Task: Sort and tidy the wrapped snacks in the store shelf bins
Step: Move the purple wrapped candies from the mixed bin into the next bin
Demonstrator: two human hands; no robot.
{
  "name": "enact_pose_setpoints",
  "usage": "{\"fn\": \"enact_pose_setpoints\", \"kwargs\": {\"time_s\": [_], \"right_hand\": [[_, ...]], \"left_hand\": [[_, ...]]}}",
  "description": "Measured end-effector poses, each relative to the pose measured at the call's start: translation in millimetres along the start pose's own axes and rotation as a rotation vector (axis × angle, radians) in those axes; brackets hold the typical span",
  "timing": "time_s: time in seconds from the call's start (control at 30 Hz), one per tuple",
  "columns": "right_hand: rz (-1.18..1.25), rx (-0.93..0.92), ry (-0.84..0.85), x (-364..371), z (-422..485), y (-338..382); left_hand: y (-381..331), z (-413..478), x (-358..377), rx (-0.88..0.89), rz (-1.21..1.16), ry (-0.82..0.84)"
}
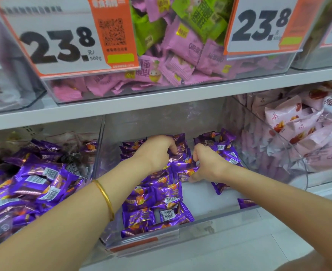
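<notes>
Both my hands reach into the clear middle bin (216,216) on the lower shelf, which holds several purple wrapped snacks (151,194). My left hand (157,151), with a gold bangle on its wrist, curls its fingers round purple packets at the back of the bin. My right hand (208,163) pinches a purple packet (182,169) in the middle of the pile. More purple packets (226,149) lie stacked at the back right. The white floor of the bin shows at the front right.
The left bin (34,182) is heaped with the same purple packets. The right bin (308,133) holds pale pink packets. On the shelf above, a clear bin (161,61) holds pink and green packets behind orange 23.8 price tags (63,36).
</notes>
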State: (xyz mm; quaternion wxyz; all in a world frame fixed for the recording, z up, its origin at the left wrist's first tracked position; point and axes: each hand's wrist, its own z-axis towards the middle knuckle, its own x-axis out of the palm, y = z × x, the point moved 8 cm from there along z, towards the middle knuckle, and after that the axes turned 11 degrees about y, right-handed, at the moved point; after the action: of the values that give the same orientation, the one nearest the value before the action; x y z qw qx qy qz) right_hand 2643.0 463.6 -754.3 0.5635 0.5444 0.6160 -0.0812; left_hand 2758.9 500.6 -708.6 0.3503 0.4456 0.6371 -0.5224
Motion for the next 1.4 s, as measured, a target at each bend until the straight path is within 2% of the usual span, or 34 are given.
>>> {"fn": "enact_pose_setpoints", "kwargs": {"time_s": [0.27, 0.57, 0.77, 0.9, 1.03, 1.13, 1.27, 1.33, 1.4], "right_hand": [[-0.029, -0.015, -0.031, -5, -5, 4], [0.024, 0.024, -0.02, -4, -7, 4], [-0.013, 0.006, -0.029, -5, -8, 2], [-0.107, -0.072, -0.156, -20, -21, 21], [-0.115, -0.349, -0.272, -25, -62, 91], [-0.156, -0.562, -0.29, -12, -87, 162], [-0.332, -0.738, -0.288, 18, -79, 246], [-0.351, -0.748, -0.183, 35, -52, 278], [-0.422, -0.693, -0.005, 58, -16, 299]], "left_hand": [[-5, -33, -8, 0.031, 0.123, 0.005], [11, -48, 4, -0.041, 0.116, 0.029], [7, -55, 0, -0.008, 0.106, -0.009], [-6, -80, -22, 0.092, 0.084, -0.165], [3, -134, -52, 0.158, 0.032, -0.414], [51, -174, -70, 0.057, -0.043, -0.561], [137, -220, -92, -0.236, 0.005, -0.619], [170, -237, -103, -0.362, 0.031, -0.615], [191, -244, -106, -0.432, 0.054, -0.566]]}}
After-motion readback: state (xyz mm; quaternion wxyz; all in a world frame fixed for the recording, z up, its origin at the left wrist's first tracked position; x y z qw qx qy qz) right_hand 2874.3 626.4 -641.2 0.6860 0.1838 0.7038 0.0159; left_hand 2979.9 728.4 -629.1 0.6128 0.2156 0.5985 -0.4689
